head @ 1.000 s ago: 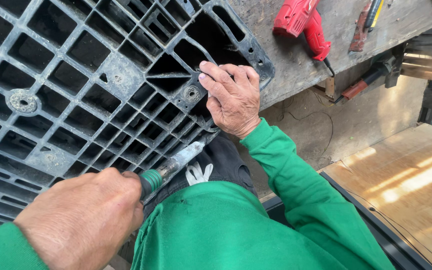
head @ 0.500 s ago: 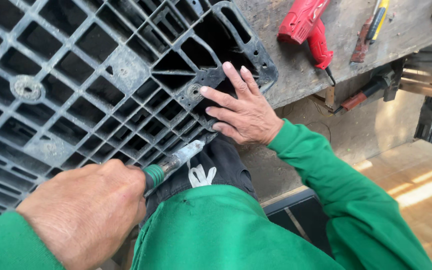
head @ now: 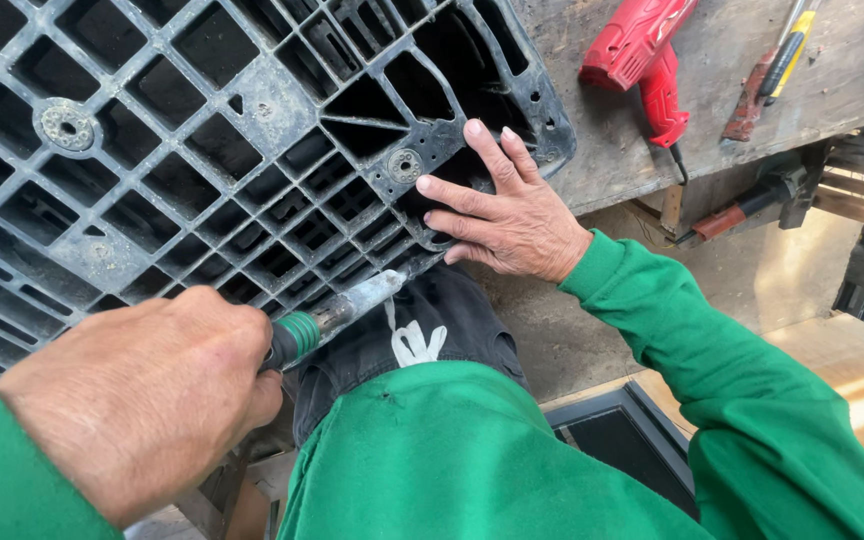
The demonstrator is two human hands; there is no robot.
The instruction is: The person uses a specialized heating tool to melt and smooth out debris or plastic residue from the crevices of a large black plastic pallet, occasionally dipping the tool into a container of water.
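the left hand [head: 137, 400] sits at the lower left of the frame, fist closed around the handle of a hand tool [head: 337, 312] with a green collar and a pale metal shaft; what kind of tip it has cannot be told, since the end sits against the edge of the black plastic pallet [head: 202, 130]. the tool points up and to the right, its tip meeting the pallet's lower rim near the middle of the frame. the right hand [head: 507, 215] lies flat and open on the pallet's corner, fingers spread over the grid just right of a round metal fastener [head: 404, 165], gripping nothing, only pressing.

the pallet fills the upper left and centre, tilted against a worn wooden workbench [head: 752, 130] and resting near the person's dark-trousered knee [head: 417, 335].

to do this step well, i judge the flat hand should bear firmly on the corner so the pallet does not shift, with the fingers kept out of the line of the shaft. the tool wants a straight push along its own axis; a slip sideways could send the tip toward the knee just beneath it.

as for containers: the pallet's open cells appear to hold nothing but shadow. at the bottom right a dark shallow tray [head: 622, 440] lies on the floor; what shows of it looks bare. on the bench at the upper right lie a red power drill [head: 642, 50] and a yellow-handled tool [head: 787, 50], loose, in no container.
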